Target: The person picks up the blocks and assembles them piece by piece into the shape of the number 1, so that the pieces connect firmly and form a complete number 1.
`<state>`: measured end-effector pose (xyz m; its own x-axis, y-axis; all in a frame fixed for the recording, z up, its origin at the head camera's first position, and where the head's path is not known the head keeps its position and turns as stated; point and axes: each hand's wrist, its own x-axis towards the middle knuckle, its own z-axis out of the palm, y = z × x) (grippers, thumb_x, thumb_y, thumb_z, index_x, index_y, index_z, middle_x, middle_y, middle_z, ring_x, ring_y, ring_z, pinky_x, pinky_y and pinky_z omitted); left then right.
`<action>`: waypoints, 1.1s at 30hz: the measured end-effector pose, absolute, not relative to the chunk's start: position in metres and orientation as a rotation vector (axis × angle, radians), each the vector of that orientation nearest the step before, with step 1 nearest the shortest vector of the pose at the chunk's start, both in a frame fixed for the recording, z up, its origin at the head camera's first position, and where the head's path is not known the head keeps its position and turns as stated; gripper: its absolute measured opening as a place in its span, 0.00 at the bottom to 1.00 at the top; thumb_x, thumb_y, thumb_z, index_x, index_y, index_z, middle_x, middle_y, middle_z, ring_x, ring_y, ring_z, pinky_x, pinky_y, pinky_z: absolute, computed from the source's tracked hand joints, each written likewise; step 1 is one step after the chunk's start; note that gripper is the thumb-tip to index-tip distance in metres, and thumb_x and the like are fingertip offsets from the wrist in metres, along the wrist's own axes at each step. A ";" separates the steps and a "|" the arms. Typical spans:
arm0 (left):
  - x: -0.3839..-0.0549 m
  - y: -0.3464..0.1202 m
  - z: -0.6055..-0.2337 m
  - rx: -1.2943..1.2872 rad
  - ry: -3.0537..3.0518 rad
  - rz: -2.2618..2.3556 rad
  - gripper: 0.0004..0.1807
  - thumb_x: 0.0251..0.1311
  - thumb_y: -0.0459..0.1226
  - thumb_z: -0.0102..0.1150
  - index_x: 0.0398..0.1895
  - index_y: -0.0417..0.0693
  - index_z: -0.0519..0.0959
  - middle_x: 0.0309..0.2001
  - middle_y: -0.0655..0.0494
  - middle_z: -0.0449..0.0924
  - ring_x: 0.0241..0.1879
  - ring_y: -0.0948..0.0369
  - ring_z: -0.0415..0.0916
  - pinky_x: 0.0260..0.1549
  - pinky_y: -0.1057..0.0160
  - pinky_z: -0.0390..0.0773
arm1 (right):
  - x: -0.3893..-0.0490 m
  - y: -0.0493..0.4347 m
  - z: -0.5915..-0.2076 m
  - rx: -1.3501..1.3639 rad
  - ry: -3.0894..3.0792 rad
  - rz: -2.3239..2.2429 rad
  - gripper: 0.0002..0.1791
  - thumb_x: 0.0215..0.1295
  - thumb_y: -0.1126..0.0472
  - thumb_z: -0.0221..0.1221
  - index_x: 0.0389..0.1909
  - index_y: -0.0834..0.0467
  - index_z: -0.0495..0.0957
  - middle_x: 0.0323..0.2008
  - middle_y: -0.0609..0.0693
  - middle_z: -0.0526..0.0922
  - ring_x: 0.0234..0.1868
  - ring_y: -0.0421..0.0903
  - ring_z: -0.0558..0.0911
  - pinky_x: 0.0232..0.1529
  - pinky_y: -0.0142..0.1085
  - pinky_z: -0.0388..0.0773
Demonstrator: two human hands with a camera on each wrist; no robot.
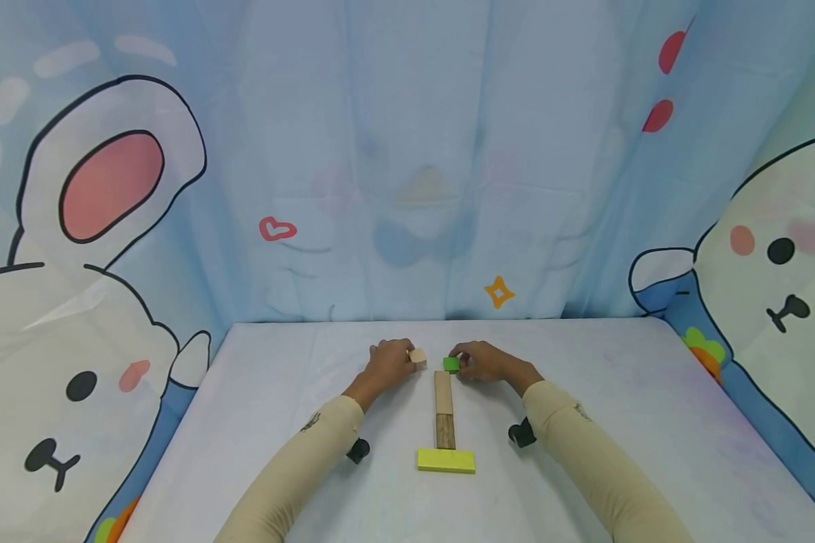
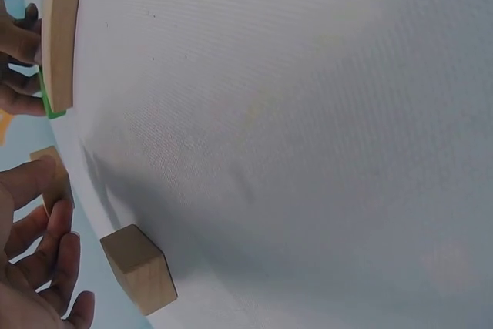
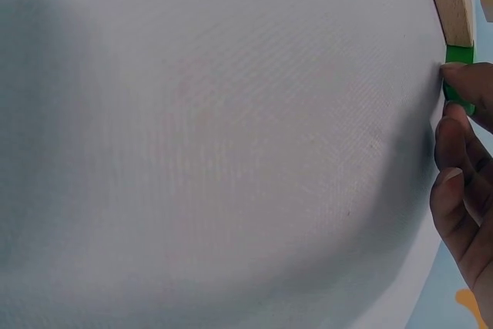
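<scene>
1. Left hand (image 1: 389,362): grip narrow, pinching small pale block (image 1: 417,358) between thumb and fingers. Block is up near the far half of the bench (image 1: 285,385), left of the centre line. Left wrist view shows the thumb on one side, fingertips on the other; head view mostly shows the back of the hand.
2. Right hand (image 1: 481,360): grip narrow, pinching green block (image 1: 451,365). Block sits at the far end of light wood bar (image 1: 444,392), offset toward the right hand. Right wrist view has green and bar edges meeting; can't tell if they truly touch.
3. Centre row, head view: light wood bar, then darker wood block (image 1: 444,431) end to end with it, then yellow block (image 1: 446,461) lying crosswise at the near end. Full row shows in head view only. Left wrist view gets the bar and a bit of the darker block; right wrist view gets part of the bar.
4. Left wrist view only: loose wood block (image 2: 142,271) on the bench, just beside the left hand, apart from the held one. Can't pick it out in head view.
5. Head view only: both beige sleeves (image 1: 299,467), black wrist units (image 1: 358,451), rabbit-print curtain ears and faces behind.
</scene>
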<state>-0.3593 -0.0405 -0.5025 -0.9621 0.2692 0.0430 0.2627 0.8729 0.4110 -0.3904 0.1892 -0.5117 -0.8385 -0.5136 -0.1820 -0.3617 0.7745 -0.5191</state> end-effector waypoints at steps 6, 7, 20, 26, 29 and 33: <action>-0.358 -0.038 -0.497 0.443 2.995 0.701 0.14 0.63 0.38 0.66 0.49 0.39 0.83 0.36 0.50 0.86 0.34 0.58 0.73 0.42 0.55 0.69 | -0.392 0.187 -0.511 -0.579 2.650 -0.640 0.22 0.64 0.62 0.66 0.59 0.59 0.77 0.37 0.47 0.80 0.41 0.44 0.75 0.48 0.42 0.74; -0.357 -0.037 -0.497 0.444 2.992 0.702 0.14 0.63 0.38 0.66 0.49 0.39 0.83 0.36 0.51 0.86 0.34 0.59 0.73 0.42 0.55 0.69 | -0.392 0.186 -0.511 -0.567 2.650 -0.638 0.22 0.64 0.62 0.66 0.59 0.59 0.77 0.37 0.47 0.79 0.41 0.44 0.75 0.49 0.42 0.74; -0.357 -0.031 -0.493 0.502 2.990 0.751 0.12 0.62 0.35 0.66 0.45 0.38 0.83 0.32 0.50 0.85 0.29 0.62 0.71 0.37 0.60 0.72 | -0.392 0.186 -0.511 -0.557 2.652 -0.617 0.23 0.65 0.62 0.65 0.60 0.59 0.77 0.39 0.47 0.80 0.43 0.45 0.75 0.51 0.44 0.74; -0.356 -0.028 -0.493 0.519 2.985 0.745 0.12 0.64 0.35 0.65 0.46 0.36 0.83 0.34 0.49 0.85 0.27 0.63 0.70 0.32 0.64 0.72 | -0.391 0.187 -0.510 -0.595 2.644 -0.645 0.22 0.64 0.63 0.66 0.59 0.60 0.77 0.37 0.47 0.79 0.42 0.44 0.75 0.49 0.42 0.74; -0.357 -0.026 -0.494 0.523 2.984 0.727 0.12 0.64 0.35 0.65 0.47 0.37 0.83 0.34 0.50 0.85 0.28 0.64 0.70 0.31 0.65 0.72 | -0.390 0.188 -0.510 -0.629 2.649 -0.653 0.21 0.64 0.63 0.65 0.58 0.60 0.77 0.35 0.47 0.79 0.39 0.43 0.75 0.46 0.40 0.74; -0.357 -0.024 -0.495 0.522 2.981 0.715 0.12 0.64 0.35 0.65 0.46 0.37 0.83 0.33 0.51 0.84 0.29 0.63 0.70 0.31 0.65 0.72 | -0.390 0.189 -0.511 -0.660 2.661 -0.650 0.21 0.64 0.64 0.65 0.58 0.61 0.78 0.34 0.46 0.79 0.37 0.42 0.75 0.43 0.38 0.74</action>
